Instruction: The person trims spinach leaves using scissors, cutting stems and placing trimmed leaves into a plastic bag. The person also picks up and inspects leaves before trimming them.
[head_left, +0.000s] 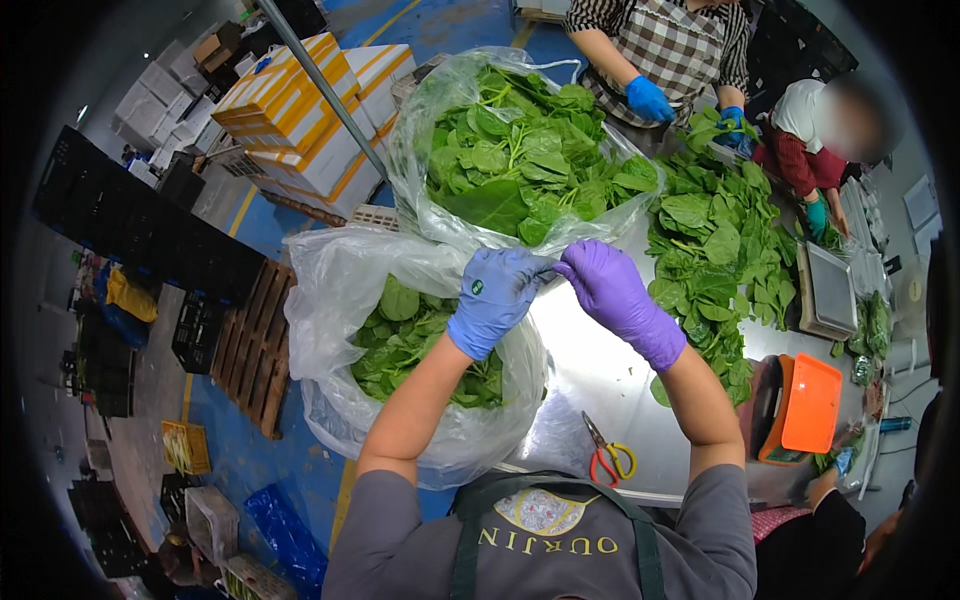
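Note:
My left hand (496, 296), in a blue glove with darkened fingers, is raised at the centre of the view. My right hand (619, 300), gloved in purple, meets it fingertip to fingertip. Both sets of fingers are drawn together in a pinch; whether something small lies between them is too small to tell. Below my left hand, an open clear plastic bag (330, 259) holds leafy greens (427, 352). Beyond both hands stands a larger plastic bag (409, 161) full of similar greens (517, 157). Scissors (606, 450) with red and yellow handles lie on the metal table (592, 360) before me.
Loose greens (709, 247) are heaped along the table's right side. An orange-topped scale (806, 405) and a metal-topped scale (829, 289) stand farther right. Co-workers stand across the table, one in a checked apron (667, 52). Foam boxes (300, 120) and a wooden pallet (255, 345) are at left.

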